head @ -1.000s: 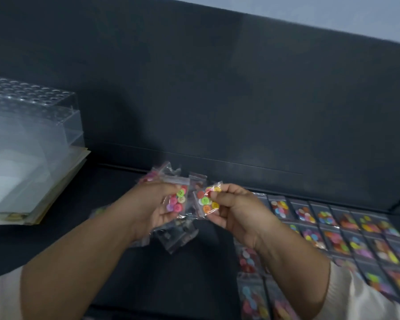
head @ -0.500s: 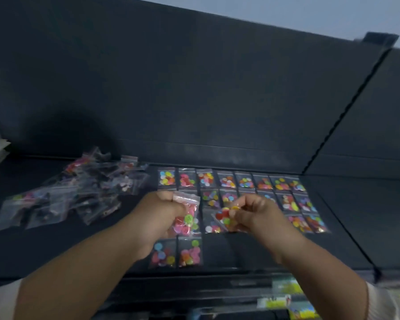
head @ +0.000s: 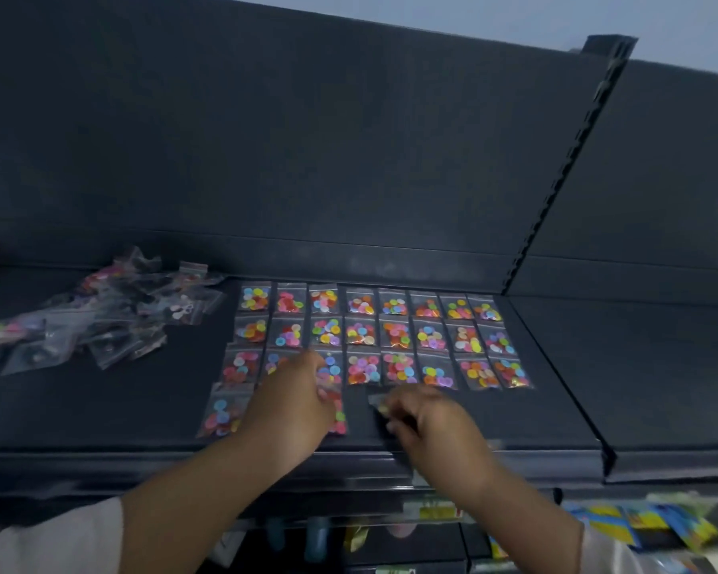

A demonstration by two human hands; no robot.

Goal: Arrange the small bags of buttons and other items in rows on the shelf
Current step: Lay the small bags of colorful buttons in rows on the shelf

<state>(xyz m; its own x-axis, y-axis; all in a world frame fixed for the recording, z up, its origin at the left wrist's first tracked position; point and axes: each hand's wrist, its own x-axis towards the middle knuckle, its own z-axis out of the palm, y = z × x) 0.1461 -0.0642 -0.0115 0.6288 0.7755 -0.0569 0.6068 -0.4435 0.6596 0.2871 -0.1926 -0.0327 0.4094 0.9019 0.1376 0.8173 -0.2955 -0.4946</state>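
The shelf point(head: 556, 408) fills the lower half of the frame. Three full rows point(head: 394, 335) of button bags lie at its centre, with a fourth begun below them at the left. A loose pile point(head: 100, 316) waits at mid-left. The left hand point(head: 291, 408), low centre, grips a stack point(head: 338, 414) of bags over the fourth row. Just right of it, the right hand point(head: 428, 420) pinches a bag point(head: 376, 401) down at the shelf, though blur hides the exact hold. The bag is best set square under the column above, close beside its neighbour, and pressed flat before the hand lets go.
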